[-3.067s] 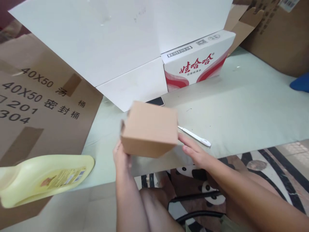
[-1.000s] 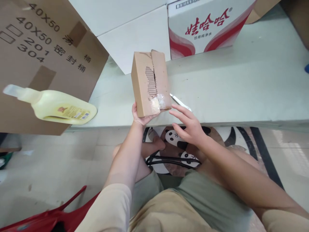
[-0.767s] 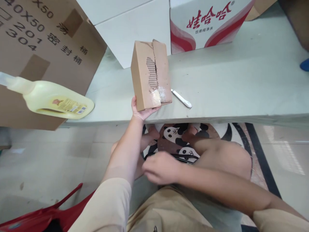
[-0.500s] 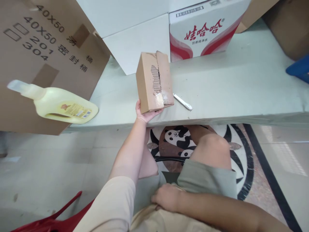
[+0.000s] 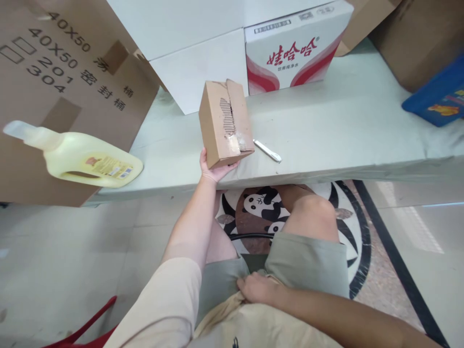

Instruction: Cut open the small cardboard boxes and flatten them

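My left hand (image 5: 214, 170) grips the near end of a small brown cardboard box (image 5: 224, 123) at the table's front edge, thumb on its left side and fingers beneath. The box's top has a torn, ridged strip and a patch of clear tape along its flap seam. Just right of the box lies a white utility knife (image 5: 267, 151). In my lap, my right hand (image 5: 258, 288) has its fingers curled closed on the hem of my beige shirt (image 5: 221, 314); the fingertips are partly hidden.
A pale yellow detergent bottle (image 5: 94, 157) appears at left before a large carton (image 5: 32, 121). White boxes (image 5: 203, 67) and a red-and-white water carton (image 5: 286, 60) stand behind. A blue container (image 5: 435, 99) is at right on the cloth-covered table (image 5: 308, 130). A red chair (image 5: 90, 321) shows lower left.
The view has turned slightly right, so more of the blue container shows. My left hand keeps its grip on the box. My right hand has shifted a little at the shirt hem.
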Tool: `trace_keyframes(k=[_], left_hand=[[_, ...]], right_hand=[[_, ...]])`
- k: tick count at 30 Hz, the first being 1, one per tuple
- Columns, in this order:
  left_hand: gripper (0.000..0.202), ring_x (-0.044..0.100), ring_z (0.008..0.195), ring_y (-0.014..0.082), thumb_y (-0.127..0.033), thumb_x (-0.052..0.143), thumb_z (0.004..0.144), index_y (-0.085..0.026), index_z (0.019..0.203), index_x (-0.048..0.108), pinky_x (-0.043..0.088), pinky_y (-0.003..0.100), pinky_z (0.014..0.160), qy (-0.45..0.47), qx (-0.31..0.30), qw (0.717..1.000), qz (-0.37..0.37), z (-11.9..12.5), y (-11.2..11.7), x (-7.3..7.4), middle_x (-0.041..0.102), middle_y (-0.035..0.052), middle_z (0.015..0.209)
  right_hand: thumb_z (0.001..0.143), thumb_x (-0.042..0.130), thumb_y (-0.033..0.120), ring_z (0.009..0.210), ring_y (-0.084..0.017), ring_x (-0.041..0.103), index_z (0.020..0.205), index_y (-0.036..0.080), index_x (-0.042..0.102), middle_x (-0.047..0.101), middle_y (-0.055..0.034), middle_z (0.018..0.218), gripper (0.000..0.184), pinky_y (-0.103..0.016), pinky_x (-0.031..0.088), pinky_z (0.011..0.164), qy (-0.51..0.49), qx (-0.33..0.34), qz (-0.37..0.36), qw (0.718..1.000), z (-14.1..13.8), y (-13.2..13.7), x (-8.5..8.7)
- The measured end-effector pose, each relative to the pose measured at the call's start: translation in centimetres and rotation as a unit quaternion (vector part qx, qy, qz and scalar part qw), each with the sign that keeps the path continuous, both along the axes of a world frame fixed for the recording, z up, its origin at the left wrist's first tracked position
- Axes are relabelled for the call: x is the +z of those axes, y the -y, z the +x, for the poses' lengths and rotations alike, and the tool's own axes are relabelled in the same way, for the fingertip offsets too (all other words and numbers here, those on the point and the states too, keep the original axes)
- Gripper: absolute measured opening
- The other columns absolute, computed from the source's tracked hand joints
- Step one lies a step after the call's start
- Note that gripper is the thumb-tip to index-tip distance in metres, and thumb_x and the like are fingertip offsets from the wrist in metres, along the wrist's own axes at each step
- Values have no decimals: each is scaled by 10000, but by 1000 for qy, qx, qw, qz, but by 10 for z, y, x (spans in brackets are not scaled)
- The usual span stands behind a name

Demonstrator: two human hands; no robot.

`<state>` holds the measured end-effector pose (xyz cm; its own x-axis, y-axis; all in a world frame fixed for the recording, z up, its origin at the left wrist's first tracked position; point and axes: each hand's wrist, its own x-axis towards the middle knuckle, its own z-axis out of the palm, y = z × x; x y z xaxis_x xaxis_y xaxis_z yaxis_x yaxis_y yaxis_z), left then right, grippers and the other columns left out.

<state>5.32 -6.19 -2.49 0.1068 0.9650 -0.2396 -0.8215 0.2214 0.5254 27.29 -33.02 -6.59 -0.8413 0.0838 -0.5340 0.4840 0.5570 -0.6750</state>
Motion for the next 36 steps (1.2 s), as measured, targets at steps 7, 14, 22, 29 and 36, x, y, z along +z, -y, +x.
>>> trace_keyframes(k=[7,14,22,29,36], left_hand=[[689,497,1332,408,-685,532,784,-206,1274,592,439,611,1063,-16,32,999,-22,3,3,2,678,158,1191],[747,440,1395,409,-664,562,774,-217,1371,526,399,616,1109,-22,7,1000,-13,3,55,11,624,151,1331],[721,438,1406,397,-656,553,790,-215,1360,527,401,613,1104,-48,65,997,-17,-20,118,32,637,148,1317],[688,460,1394,390,-650,538,796,-233,1343,542,388,630,1103,-53,70,996,-9,-35,134,42,656,136,1302],[713,442,1405,378,-645,577,770,-235,1352,535,398,609,1108,-30,73,996,-29,-14,128,25,656,143,1282]], right_hand=[[908,553,299,1045,-268,684,1030,194,701,724,-115,1112,219,-340,510,811,-63,-19,-59,996,24,-11,3],[921,521,267,812,-172,638,857,176,672,687,-18,816,187,-264,474,741,-75,-67,-120,988,13,-29,-10],[984,443,360,668,-134,586,793,122,717,653,-15,701,410,-238,451,674,-68,-99,-92,988,11,-45,-15],[892,616,440,789,-206,648,810,161,743,709,-63,763,318,-290,438,747,-79,-17,2,997,3,-40,1],[750,770,367,1025,-303,680,1139,148,693,716,-168,1148,453,-334,494,793,-37,10,31,999,8,3,4]])
